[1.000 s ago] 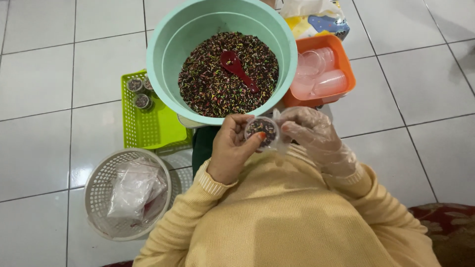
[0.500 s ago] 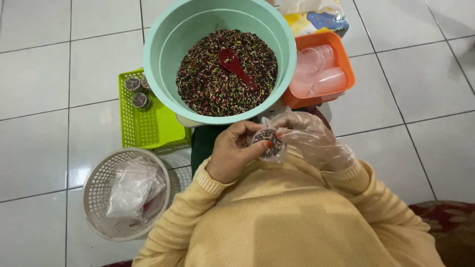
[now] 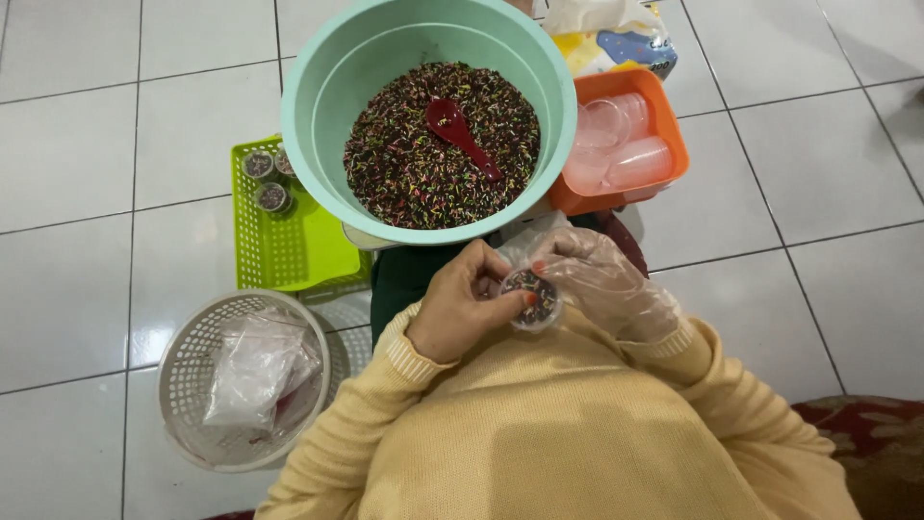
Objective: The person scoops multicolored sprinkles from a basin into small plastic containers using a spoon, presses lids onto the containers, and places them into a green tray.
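I hold a small clear round cup [image 3: 532, 297] filled with dark coloured sprinkles close to my chest. My left hand [image 3: 460, 306], bare, grips it from the left with thumb and fingers over its lid. My right hand [image 3: 604, 279], in a clear plastic glove, presses on the cup from the right. Just above my hands sits a big mint-green basin [image 3: 327, 77] full of the same sprinkles, with a red spoon [image 3: 460, 135] lying in it.
An orange tray [image 3: 669, 106] of empty clear cups stands right of the basin, a plastic bag [image 3: 606, 34] behind it. A lime-green tray [image 3: 289, 246] with three filled cups [image 3: 267, 178] lies on the left. A white round basket [image 3: 192, 356] holds clear bags. White tiled floor surrounds everything.
Both hands have drawn the cup lower and nearer my chest, and the left fingers have closed further over its top.
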